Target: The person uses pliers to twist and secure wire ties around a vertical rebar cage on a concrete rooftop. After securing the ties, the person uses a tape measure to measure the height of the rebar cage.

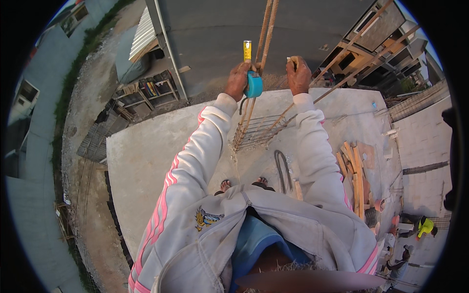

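Observation:
My left hand [237,79] is closed around a teal tape measure [253,85], held up against the rusty upright rebar [266,41]. A short length of yellow tape blade [247,50] stands out above the fingers, beside the bars. A dark strap hangs below the case. To the right of the bars and apart from them, my right hand [298,75] is raised with its fingers pinched together. A small whitish piece [288,59], perhaps chalk, shows at the fingertips. Lower down, rebar ties [261,131] ring the column bars above the concrete.
Two more long bars [337,80] slant up to the right. On the concrete slab [161,141] lie a bent dark bar or hose [282,168] and a stack of timber [359,180]. Two people, one in a bright yellow top [426,227], are at the lower right. The slab's edge drops off at left.

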Available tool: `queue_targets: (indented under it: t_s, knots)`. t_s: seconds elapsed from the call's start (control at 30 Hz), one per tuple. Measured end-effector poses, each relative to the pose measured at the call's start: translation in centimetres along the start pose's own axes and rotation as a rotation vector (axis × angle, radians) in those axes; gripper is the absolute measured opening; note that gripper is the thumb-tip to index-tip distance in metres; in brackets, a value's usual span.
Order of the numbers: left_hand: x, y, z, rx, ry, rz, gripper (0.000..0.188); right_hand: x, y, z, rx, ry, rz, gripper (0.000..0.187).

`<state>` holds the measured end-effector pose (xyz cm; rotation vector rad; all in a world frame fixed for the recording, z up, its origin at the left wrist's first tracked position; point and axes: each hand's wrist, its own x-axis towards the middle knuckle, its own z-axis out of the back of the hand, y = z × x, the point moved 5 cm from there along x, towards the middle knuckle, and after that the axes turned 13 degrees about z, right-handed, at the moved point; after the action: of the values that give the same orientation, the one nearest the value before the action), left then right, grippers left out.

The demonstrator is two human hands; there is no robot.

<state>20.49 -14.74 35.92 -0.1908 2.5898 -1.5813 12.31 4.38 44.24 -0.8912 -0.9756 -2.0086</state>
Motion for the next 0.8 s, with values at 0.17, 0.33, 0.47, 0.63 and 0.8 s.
queue_targets:
  t_s: [0.17,0.33,0.47,0.63,0.8]
  knots:
    - [-0.5,-2.2,-0.2,0.119,0.007,-0.096,0.041,-6.4,-1.8,-2.1,0.801,-0.034,-0.684,0.013]
    - [-0.9,-6.3,-0.7,0.38,0.031,-0.146,0.044,-10.5,0.9,-7.3,1.159,-0.144,-0.935,0.013]
    - [-0.4,-8.0,-1.6,0.538,0.093,-0.154,0.047,-10.7,1.8,-9.6,1.156,-0.25,-0.983,0.012]
    - [0.3,-8.3,-3.2,0.549,0.179,-0.273,0.046,-10.7,1.7,-10.3,1.153,-0.328,-1.032,0.009]
    - [0.7,-8.4,-3.4,0.569,0.147,-0.227,0.043,-10.0,3.5,-9.3,1.091,-0.199,-0.868,0.006]
